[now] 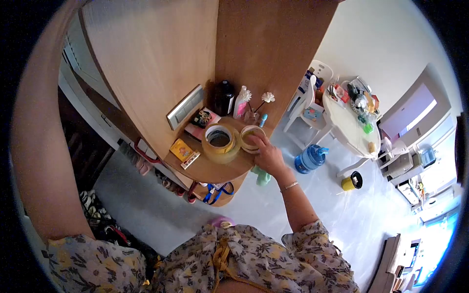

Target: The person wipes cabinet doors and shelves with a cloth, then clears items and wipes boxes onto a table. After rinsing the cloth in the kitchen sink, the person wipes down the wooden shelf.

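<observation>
My right hand (268, 155) is at the outer edge of a wooden corner shelf (224, 172), its fingers closed on the rim of a small roll of tape (245, 143). Left of it lies a larger stack of clear tape rolls (229, 155) with a yellowish roll on top. A yellow card box (181, 150) and a small white strip-like box (190, 160) sit near the shelf's left edge. My left arm (46, 146) reaches up along the left side; its hand is out of view.
Behind the rolls stand a dark bottle (224, 97), a pinkish-white bottle (240, 103) and white flowers (267, 97) in a glass. A switch panel (185, 107) is on the wooden wall. To the right are a blue water jug (309, 160), a bin (351, 181) and a cluttered table (344, 124).
</observation>
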A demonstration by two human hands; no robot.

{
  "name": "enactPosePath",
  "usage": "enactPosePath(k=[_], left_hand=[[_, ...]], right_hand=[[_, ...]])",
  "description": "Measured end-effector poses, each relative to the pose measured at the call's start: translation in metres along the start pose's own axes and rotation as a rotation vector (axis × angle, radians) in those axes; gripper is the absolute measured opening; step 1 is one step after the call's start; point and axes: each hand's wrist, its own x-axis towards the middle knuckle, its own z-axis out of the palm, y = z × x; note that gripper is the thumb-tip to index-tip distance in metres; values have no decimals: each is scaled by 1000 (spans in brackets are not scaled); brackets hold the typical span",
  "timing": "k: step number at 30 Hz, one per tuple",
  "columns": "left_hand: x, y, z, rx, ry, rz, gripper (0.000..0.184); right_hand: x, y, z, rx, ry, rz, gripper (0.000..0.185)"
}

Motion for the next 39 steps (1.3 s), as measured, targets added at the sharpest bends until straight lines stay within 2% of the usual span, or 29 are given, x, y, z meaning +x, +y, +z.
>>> enactPosePath(k=[3, 4, 5, 6, 7, 9, 10, 12, 14, 16, 18, 20, 22, 24, 25, 27, 28, 30, 34, 37, 38, 39], left_hand=[[6, 10, -10, 128, 12, -166, 29], [14, 7, -18, 70, -26, -70, 30], [16, -4, -23, 22, -66, 30, 32], [9, -32, -16, -58, -148, 36, 33], [9, -37, -8, -133, -238, 41, 34], [0, -28, -4, -11, -123, -147, 35], [0, -21, -2, -97, -105, -174, 35], [-1, -10, -6, 5, -130, -241, 37], [0, -12, -6, 47, -152, -251, 36], [0, -8, -6, 81, -135, -220, 35], [1, -10, -6, 120, -117, -203, 34], [1, -13, -5, 100, -87, -173, 32], [2, -11, -6, 111, -89, -182, 32], [2, -14, -5, 192, -86, -149, 32], [1, -12, -5, 189, -58, -147, 32], [1, -14, -4, 190, -37, -145, 32], [1, -16, -4, 186, -27, -140, 33], [1, -14, -4, 199, -20, -164, 33], [-1, -14, -5, 167, -17, -179, 36], [-1, -18, 0, 171, 16, -155, 36], [-1, -18, 0, 170, 19, -157, 36], [-1, -18, 0, 170, 22, -160, 36]], right_hand=[[-11, 5, -8, 19, 84, 11, 51], [-13, 11, -16, -34, 152, -5, 46], [-14, 14, -36, 17, 67, -32, 40], [-13, 11, -66, 64, -18, -60, 34], [-12, -9, -105, 99, 53, -52, 28], [-10, -32, -175, 164, 241, -41, 17], [-8, -35, -204, 191, 354, -33, 12], [7, -56, -265, 237, 589, -193, 10], [26, -89, -318, 156, 775, -174, 10], [54, -114, -362, 44, 918, -263, 11], [80, -147, -396, -129, 965, -371, 13], [120, -168, -425, -401, 1051, -516, 13], [159, -197, -449, -559, 1055, -556, 15], [185, -240, -461, -598, 961, -431, 19], [199, -258, -463, -598, 964, -443, 19], [224, -290, -464, -688, 769, -318, 25], [243, -298, -463, -691, 773, -331, 25], [283, -303, -455, -694, 636, -252, 29], [320, -303, -453, -855, 465, -372, 30], [311, -304, -458, -805, 383, -449, 24], [313, -298, -459, -808, 385, -445, 24], [316, -292, -457, -706, 524, -438, 22]])
